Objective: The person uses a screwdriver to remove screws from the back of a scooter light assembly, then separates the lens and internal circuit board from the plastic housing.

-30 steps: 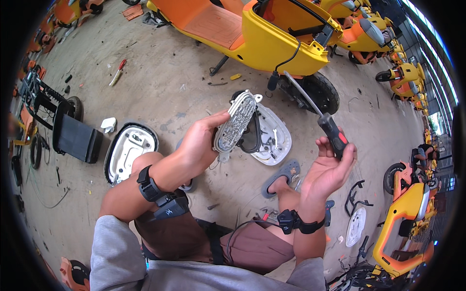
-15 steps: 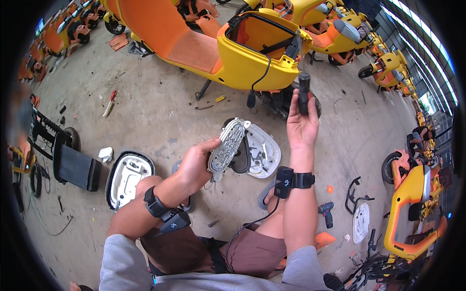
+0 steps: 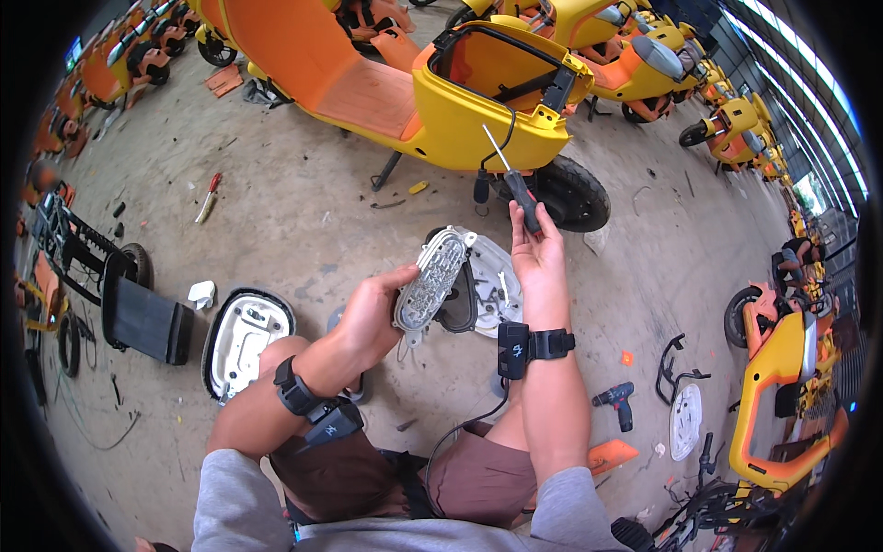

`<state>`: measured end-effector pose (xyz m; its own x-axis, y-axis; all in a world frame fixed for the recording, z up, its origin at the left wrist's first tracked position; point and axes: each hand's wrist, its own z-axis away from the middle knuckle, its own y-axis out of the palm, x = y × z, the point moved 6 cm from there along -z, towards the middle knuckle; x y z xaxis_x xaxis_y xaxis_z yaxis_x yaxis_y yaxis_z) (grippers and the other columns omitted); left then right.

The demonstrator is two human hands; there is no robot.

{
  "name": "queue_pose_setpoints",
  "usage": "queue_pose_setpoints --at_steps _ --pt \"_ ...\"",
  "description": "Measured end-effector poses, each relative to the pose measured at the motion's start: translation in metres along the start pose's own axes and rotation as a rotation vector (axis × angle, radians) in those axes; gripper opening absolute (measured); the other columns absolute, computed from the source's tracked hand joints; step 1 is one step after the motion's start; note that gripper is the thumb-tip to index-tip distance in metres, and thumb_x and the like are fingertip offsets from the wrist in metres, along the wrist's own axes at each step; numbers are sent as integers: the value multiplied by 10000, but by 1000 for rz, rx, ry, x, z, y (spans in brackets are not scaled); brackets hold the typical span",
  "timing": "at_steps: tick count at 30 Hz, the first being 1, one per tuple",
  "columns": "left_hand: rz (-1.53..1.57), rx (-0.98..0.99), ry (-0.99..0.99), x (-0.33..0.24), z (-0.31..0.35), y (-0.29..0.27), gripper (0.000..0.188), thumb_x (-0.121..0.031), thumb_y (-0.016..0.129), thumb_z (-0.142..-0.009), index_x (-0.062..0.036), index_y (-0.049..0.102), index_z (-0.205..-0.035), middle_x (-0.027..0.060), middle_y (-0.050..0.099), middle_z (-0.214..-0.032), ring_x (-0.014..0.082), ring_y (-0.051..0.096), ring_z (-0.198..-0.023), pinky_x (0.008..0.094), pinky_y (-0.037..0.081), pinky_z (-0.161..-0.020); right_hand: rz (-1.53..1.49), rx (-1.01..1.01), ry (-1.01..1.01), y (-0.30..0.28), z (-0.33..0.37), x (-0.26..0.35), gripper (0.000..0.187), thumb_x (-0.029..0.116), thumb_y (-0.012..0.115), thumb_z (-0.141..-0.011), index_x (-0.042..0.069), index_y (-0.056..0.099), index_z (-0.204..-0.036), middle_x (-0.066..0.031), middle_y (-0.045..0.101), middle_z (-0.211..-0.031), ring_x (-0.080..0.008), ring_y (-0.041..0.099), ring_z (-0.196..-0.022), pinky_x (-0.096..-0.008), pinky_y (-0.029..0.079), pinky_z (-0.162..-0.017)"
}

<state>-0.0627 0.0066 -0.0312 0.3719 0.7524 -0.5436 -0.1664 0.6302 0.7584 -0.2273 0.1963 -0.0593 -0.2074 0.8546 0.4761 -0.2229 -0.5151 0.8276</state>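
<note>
My left hand (image 3: 372, 313) grips an oblong part (image 3: 432, 281) with a white rim and a silvery, rough-textured face, tilted up in front of me. A screwdriver (image 3: 521, 198) is held in the raised fingers of my right hand (image 3: 541, 253). Its dark handle is between thumb and fingers, and its thin metal shaft points up and to the left, away from the part. Beneath and behind the oblong part, a white tray-like cover (image 3: 501, 276) lies on the floor with small loose pieces and a wrench (image 3: 503, 289) in it. A black ring-shaped piece (image 3: 467, 308) is partly hidden behind the oblong part.
A yellow and orange scooter (image 3: 487, 110) with an open rear compartment stands ahead. A white shell with black edging (image 3: 244, 336) lies left of my knee. A cordless drill (image 3: 618, 403) and a white plate (image 3: 684, 423) are at right; a red-handled tool (image 3: 210, 198) lies far left.
My right hand has moved left and a little down. The screwdriver, blurred and upright before, now tilts left with its shaft visible. My left hand and the oblong part have barely moved.
</note>
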Motion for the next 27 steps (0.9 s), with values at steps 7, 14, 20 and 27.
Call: queue_pose_setpoints --at_steps 7,14,20,27 --pt "53 -11 7 -4 8 -4 322 -167 410 -984 5 546 -1219 87 643 -1122 165 623 -972 286 479 -871 -64 181 -97 24 21 14 300 122 600 -932 -98 557 -1131 -181 615 -1106 -292 631 -1019 -299 588 -857" --pt "74 -25 11 -7 12 -11 314 -165 417 -982 -2 551 -1214 84 645 -1117 167 623 -966 292 479 -862 -195 165 -4 20 34 5 316 143 597 -933 -95 557 -1137 -185 601 -1130 -255 637 -934 -286 567 -696" --pt "56 -27 -5 -5 7 -7 309 -168 420 -982 -10 557 -1209 79 644 -1117 164 619 -974 291 476 -864 -41 -62 -60 -21 5 19 310 84 561 -932 -128 520 -1154 -227 593 -1113 -342 625 -990 -330 579 -889" --pt "39 -34 -11 -5 11 -9 312 -166 416 -980 -10 555 -1211 76 642 -1124 159 618 -983 286 474 -878 -304 10 75 -4 18 4 375 85 582 -909 -107 456 -1206 -208 548 -1111 -281 611 -922 -323 572 -801"
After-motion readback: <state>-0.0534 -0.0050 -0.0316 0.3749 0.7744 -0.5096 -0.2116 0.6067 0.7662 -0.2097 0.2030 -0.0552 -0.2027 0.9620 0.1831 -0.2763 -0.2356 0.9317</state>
